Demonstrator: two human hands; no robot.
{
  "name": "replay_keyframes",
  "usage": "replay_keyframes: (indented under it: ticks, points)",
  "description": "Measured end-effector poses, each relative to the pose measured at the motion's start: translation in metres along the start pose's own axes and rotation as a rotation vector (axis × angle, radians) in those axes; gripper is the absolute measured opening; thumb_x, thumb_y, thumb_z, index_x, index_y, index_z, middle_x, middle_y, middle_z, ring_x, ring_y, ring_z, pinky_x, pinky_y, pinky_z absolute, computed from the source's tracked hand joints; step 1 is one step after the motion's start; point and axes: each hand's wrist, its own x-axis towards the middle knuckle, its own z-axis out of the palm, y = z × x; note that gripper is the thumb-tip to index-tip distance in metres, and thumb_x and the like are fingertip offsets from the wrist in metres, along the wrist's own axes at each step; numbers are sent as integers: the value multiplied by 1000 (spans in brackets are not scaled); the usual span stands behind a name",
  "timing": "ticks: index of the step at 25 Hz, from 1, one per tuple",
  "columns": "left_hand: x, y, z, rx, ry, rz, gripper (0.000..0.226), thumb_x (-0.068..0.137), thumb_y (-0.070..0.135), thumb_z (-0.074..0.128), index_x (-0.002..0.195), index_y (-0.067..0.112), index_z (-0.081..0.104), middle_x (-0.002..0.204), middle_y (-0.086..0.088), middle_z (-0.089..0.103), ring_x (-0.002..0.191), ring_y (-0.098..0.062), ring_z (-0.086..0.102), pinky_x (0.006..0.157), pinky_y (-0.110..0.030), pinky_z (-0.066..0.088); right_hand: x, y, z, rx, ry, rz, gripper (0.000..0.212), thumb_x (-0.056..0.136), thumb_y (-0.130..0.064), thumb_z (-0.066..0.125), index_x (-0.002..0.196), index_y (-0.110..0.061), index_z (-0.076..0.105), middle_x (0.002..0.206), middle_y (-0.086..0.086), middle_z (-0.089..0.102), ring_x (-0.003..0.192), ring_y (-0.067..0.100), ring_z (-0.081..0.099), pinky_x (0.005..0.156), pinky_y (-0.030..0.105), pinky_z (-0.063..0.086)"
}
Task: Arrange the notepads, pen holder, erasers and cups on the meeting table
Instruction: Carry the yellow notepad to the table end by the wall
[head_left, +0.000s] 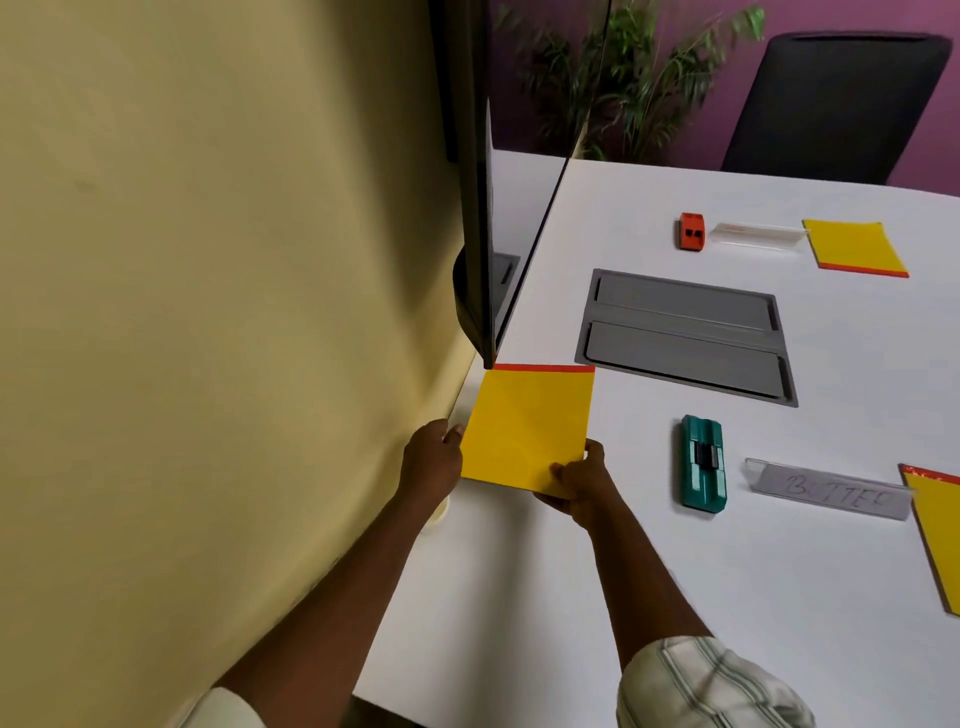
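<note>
Both hands hold one yellow notepad (527, 428) at the left edge of the white meeting table (649, 571), close to the beige wall (208, 312) and just below the lower corner of a dark screen (475, 208). The left hand (431, 462) pinches the pad's left edge, thumb on top. The right hand (579, 480) is closed on the near right corner, thumb on the face and fingers beneath. The red binding strip points away from the person. Whether the pad lies flat on the table or is slightly raised cannot be told.

Judged by its look, the pad is light, thin and moderately stiff: it keeps its plane with support at only two points. The cover seems smooth, so it should slide readily on the tabletop. An edge or corner pinch suits it; loose sheets could fan if lifted by one corner alone.

Elsewhere, a teal eraser (703, 465) lies right of the pad, and an orange eraser (692, 230) lies towards the far edge. A second notepad (854, 247) is at the far right and a third notepad (937, 535) at the right edge.
</note>
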Motion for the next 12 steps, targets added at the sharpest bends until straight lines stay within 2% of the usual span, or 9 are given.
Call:
replay_keyframes:
  ticks: [5,12]
  points:
    - [22,0,1,60,-60,-4,42,101,28,38,126,-4,51,132,-20,54,122,-32,49,98,-35,38,32,12,21,8,8,-3,53,89,12,38,120,-31,33,121,7,35,106,38,42,53,42,53]
    - [48,-10,-1,113,-43,-28,45,101,26,38,138,0,44,142,-16,48,131,-28,44,105,-33,34,58,21,40,-1,-22,12,52,89,10,39,118,-32,33,120,6,36,106,36,42,52,41,53]
